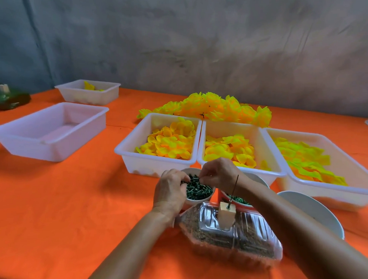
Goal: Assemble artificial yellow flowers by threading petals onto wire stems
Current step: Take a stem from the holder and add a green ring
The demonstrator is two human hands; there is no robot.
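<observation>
Right hand (pixel 218 172) was over the cup (pixel 198 198) of green pieces (pixel 196 188), fingertips pinched at one of them near the rim, while the left hand (pixel 171 188) curled round the cup's near side and steadied it. Whether the pinch had truly caught a piece, I couldn't tell; it was tiny and half hidden. Just beside the right wrist stood the wire (pixel 234 188), upright in its wooden block (pixel 226 218) on the bottle (pixel 230 235), bare of petals. And that was the worry: a careless sweep back of that forearm could have knocked the wire askew or toppled the block. A loose pinch might have dropped the piece onto the orange bench (pixel 77 205). Petals lay waiting in three trays beyond, the nearest tray (pixel 156 161) touching the cup's far side, with finished flowers (pixel 209 107) heaped behind.
</observation>
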